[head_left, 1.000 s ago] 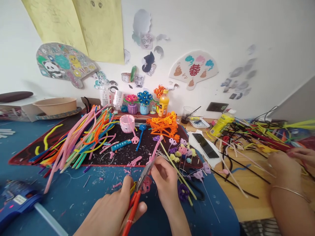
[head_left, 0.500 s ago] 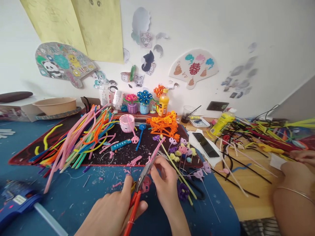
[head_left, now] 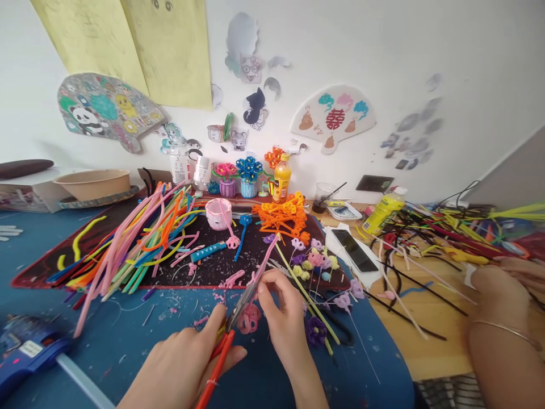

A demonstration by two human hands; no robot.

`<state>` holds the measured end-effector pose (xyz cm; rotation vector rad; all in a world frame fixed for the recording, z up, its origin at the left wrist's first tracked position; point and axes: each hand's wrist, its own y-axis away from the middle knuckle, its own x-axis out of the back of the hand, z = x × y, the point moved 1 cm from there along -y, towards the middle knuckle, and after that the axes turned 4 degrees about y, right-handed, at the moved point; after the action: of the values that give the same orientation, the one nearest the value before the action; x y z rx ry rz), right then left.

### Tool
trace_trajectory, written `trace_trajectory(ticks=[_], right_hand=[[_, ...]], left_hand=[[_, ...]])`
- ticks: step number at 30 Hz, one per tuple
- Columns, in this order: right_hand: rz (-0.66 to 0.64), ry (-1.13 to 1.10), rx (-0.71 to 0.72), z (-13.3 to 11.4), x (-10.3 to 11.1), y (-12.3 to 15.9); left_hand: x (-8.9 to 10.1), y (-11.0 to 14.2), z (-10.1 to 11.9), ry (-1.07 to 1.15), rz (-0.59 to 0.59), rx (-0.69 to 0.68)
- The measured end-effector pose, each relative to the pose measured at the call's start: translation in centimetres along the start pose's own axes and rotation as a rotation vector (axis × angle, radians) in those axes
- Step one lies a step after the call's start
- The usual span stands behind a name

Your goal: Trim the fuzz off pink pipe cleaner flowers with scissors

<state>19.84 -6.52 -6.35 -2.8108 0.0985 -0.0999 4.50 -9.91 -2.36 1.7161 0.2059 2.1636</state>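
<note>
My left hand (head_left: 187, 363) is wrapped round the red handles of a pair of scissors (head_left: 227, 329), whose blades point up and to the right. My right hand (head_left: 283, 318) pinches a pink pipe-cleaner flower (head_left: 249, 318) by its stem, which runs up past the blade tips. The blades meet the stem just above the coiled head. Both hands hover over the blue mat (head_left: 128, 352), near its front edge.
A heap of coloured pipe cleaners (head_left: 140, 238) lies on a black mat (head_left: 221, 258). Small finished flowers (head_left: 315, 264) and a purple one (head_left: 317, 332) lie right of my hands. A blue glue gun (head_left: 29, 352) lies far left. Another person's hands (head_left: 498, 289) work at the right.
My hands, scissors and pink flower have dropped slightly toward the mat. The other person's hand at the right has shifted among the pipe cleaners.
</note>
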Motion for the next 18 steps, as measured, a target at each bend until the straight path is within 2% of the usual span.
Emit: trace_trajectory(ticks=[7, 13, 18], right_hand=[[0.037, -0.022, -0.007, 0.5, 0.0, -0.1], [0.025, -0.028, -0.015, 0.3, 0.0, 0.1], [0.020, -0.028, -0.004, 0.1, -0.1, 0.1]], left_hand=[[-0.2, 0.4, -0.2, 0.176, -0.030, -0.042], [0.3, 1.0, -0.3, 0.312, 0.070, 0.016], [-0.7, 1.2, -0.7, 0.337, 0.056, 0.020]])
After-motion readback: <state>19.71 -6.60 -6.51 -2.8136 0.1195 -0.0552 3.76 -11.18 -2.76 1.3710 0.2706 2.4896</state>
